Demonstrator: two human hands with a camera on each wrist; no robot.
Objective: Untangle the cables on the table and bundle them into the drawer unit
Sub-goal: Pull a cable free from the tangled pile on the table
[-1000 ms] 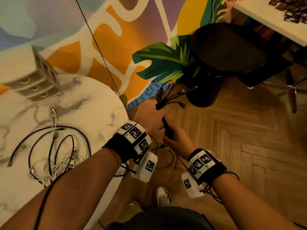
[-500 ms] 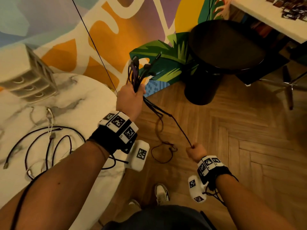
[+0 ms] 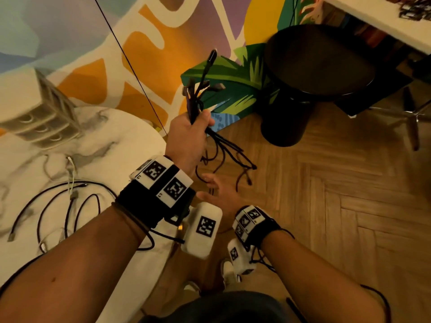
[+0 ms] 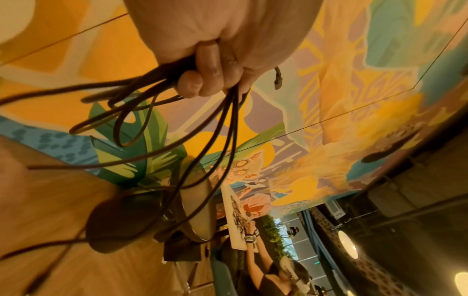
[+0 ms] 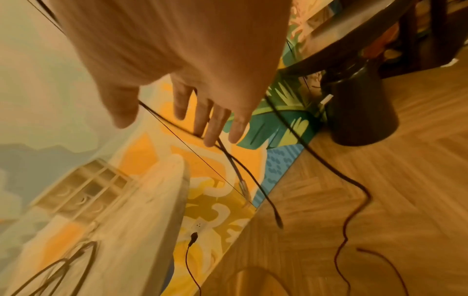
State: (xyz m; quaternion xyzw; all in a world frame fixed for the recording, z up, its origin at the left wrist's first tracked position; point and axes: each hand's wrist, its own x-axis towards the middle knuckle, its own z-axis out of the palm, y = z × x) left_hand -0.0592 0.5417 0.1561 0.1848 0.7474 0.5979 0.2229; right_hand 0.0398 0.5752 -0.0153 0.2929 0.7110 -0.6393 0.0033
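Observation:
My left hand is raised beside the table edge and grips a bundle of dark cables. Their plug ends stick up above the fist, and their loose lengths dangle in loops below it. In the left wrist view my curled fingers wrap the dark cables. My right hand is under the loops, fingers spread and straight, holding nothing. In the right wrist view a dark cable crosses in front of its fingertips. More black cables and a white one lie on the marble table. The beige drawer unit stands at the table's far left.
A black round stool stands on the wooden floor to the right. A white desk and a chair base are beyond it. A thin black wire runs down the painted wall.
My right hand has let go of the cable it held taut, opened, and moved up and left under the left hand. The left hand still holds the bundle up.

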